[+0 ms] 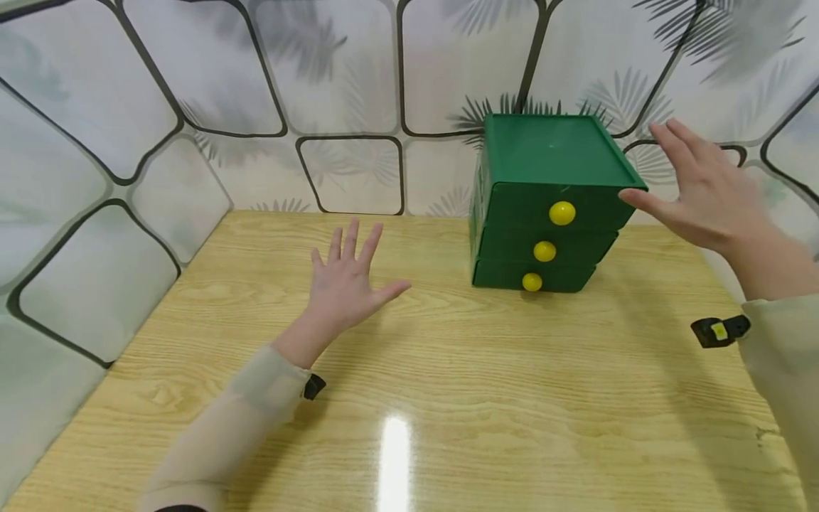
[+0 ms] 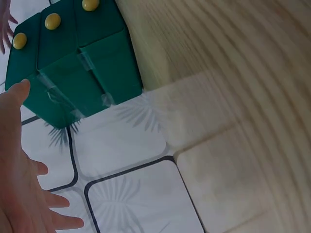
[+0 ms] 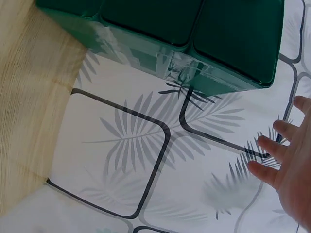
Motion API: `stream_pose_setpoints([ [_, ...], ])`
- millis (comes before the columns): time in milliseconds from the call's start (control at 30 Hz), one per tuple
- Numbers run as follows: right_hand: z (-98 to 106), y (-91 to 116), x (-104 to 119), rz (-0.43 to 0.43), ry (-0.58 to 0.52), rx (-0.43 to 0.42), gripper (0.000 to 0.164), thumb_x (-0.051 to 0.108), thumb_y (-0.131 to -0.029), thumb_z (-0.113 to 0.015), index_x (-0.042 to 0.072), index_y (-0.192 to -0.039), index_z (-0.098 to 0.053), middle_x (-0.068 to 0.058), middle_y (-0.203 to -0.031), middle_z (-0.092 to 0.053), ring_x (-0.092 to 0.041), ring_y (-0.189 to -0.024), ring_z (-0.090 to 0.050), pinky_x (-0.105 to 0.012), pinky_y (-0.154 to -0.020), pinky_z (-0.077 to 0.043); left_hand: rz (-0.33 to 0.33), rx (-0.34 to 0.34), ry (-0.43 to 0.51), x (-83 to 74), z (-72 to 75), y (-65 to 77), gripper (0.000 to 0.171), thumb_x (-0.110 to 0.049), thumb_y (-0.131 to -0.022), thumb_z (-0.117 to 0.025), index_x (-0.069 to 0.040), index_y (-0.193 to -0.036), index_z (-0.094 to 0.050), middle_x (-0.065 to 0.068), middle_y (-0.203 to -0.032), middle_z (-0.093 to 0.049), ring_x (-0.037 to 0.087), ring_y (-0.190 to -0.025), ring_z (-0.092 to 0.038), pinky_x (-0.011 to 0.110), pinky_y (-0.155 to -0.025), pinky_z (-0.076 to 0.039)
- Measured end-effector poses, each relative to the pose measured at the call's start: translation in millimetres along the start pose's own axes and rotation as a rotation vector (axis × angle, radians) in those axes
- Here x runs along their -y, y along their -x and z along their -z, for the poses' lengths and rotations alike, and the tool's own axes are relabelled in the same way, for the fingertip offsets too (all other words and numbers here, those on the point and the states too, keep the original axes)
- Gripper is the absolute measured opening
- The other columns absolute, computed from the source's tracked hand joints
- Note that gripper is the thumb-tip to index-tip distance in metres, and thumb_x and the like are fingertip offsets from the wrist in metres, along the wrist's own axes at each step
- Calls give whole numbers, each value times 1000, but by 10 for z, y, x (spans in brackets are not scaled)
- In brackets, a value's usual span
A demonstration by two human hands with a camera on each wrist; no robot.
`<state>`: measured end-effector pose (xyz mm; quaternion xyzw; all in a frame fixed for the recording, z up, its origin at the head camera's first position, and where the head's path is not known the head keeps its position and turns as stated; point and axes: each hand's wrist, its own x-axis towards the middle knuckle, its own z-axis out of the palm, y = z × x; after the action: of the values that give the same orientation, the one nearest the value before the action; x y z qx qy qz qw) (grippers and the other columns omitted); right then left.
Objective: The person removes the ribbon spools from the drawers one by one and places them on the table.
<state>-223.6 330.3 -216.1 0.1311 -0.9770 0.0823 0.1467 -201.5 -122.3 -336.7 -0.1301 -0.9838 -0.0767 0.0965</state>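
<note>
- Step in hand, our read: pre-contact. Our left grip, a bare hand (image 1: 345,284), has its fingers splayed and holds nothing, out over the pale wood-grain desk (image 1: 480,370).
- Right of that, well apart: the green box-shaped three-drawer cabinet (image 1: 525,203), plastic-looking, on the back right part of the desk near the white leaf-patterned wall covering (image 1: 358,174).
- Far right: our right grip, also bare (image 1: 713,181), has its fingers extended, thumb out, nothing held, by the cabinet's upper right edge. Thumb overlaps that edge in the head view; can't tell if it touches.
- Next move, we judge: any handling calls for one grip steadying the body, the other pinching a knob. It's probably light enough to slide unbraced.
- Looks: clear shiny tape (image 2: 86,60) across the seams on its left side; front has three stacked drawers, all apparently closed, each with a round glossy yellow knob (image 1: 544,251); top flat, thin rim. Right wrist view shows more tape.
</note>
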Motion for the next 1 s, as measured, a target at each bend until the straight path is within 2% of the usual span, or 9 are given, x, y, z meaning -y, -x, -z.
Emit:
stream_pose_setpoints([
  [233, -40, -185, 1, 17, -146, 36, 82, 54, -97, -45, 18, -158, -3, -14, -161, 0, -42, -144, -3, -70, -105, -8, -26, -22, 128, -198, -74, -86, 99, -77, -83, -47, -31, -157, -1, 12, -162, 0, 39, -145, -6, 71, -104, -12],
  [400, -64, -293, -24, -19, -211, 71, 79, 51, -99, -43, 19, -158, -1, -14, -161, 3, -42, -144, 1, -68, -107, -3, -34, -41, 196, -343, -121, -148, 100, -76, -84, -48, -32, -157, 3, 9, -162, -1, 36, -145, -9, 70, -105, -13],
  [500, -73, -344, -43, -53, -246, 91, 77, 49, -99, -42, 22, -158, 1, -14, -161, 4, -45, -143, 1, -69, -106, -2, -38, -48, 257, -432, -145, -173, 98, -74, -85, -50, -30, -157, -1, 9, -162, -4, 36, -145, -12, 69, -105, -14],
  [633, -98, -387, -75, -94, -289, 113, 75, 47, -100, -41, 25, -157, 1, -19, -160, 2, -52, -140, -9, -72, -103, -7, -53, -65, 349, -565, -165, -193, 95, -70, -86, -53, -27, -158, -9, 9, -161, -12, 35, -142, -20, 66, -106, -18],
  [800, -135, -428, -105, -115, -345, 137, 71, 46, -101, -39, 25, -158, -1, -21, -160, 1, -55, -136, -15, -73, -101, -10, -95, -74, 491, -736, -143, -207, 87, -63, -89, -56, -22, -156, -19, 8, -156, -27, 33, -137, -33, 56, -105, -30],
  [1000, -165, -475, -94, -118, -373, 167, 70, 46, -101, -38, 27, -158, -1, -16, -161, 2, -54, -137, -16, -75, -99, -12, -105, -53, 676, -927, -81, -220, 75, -60, -92, -53, -20, -152, -32, 2, -148, -42, 22, -128, -46, 46, -95, -43],
])
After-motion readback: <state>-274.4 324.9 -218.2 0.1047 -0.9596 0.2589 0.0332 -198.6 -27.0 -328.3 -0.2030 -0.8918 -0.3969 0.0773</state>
